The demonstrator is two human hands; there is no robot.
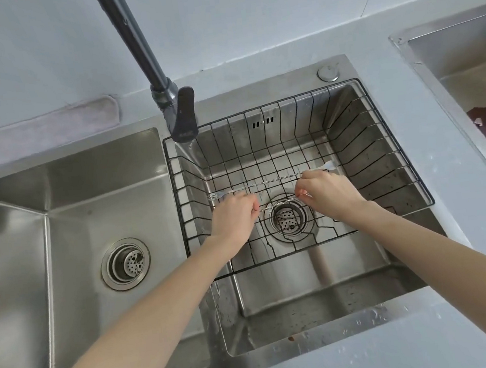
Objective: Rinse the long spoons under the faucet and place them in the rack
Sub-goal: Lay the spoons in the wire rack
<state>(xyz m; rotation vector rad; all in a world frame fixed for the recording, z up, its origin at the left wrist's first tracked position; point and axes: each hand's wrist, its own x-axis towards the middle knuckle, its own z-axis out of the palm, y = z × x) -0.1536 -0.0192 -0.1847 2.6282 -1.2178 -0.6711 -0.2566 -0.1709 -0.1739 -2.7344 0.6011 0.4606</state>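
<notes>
One long twisted-stem spoon (274, 180) lies across the floor of the black wire rack (396, 167), fork end to the left, bowl to the right. A second long spoon (279, 203) is held level just above the rack floor. My left hand (233, 217) pinches its left end. My right hand (326, 193) pinches its right end. Both hands are inside the rack, over the right basin's drain. The dark grey faucet (179, 115) stands at the back between the basins, and a stream of water falls from it along the rack's left side.
The steel left basin (73, 207) has a drain strainer (125, 263). A grey cloth (41, 130) lies on the counter behind it. A round button (328, 73) sits behind the right basin. Another sink (463, 70) with a dark object (484, 125) is at far right.
</notes>
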